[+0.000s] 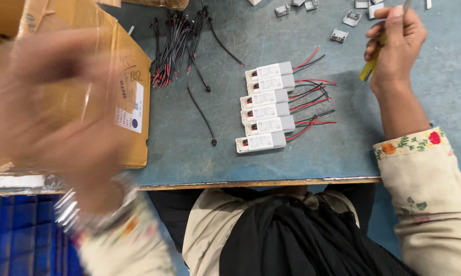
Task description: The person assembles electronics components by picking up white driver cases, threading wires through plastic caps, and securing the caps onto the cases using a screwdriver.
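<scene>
Blurred, my left hand (56,112) hovers over the cardboard box (133,76) (grip unreadable); right hand (394,43) fingers pinch a yellow-handled tool (369,69) above the counter (200,153).

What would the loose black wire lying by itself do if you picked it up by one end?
The loose black wire would probably droop, since it is thin and already lies in a curve. It looks light. Its small end plug would likely swing below.

Six white driver modules (265,106) with red and black leads lie in a row on the blue-grey bench (292,163). A bundle of black wires (177,43) lies beside a cardboard box (130,76), and small grey clips (339,35) sit along the far edge.
</scene>
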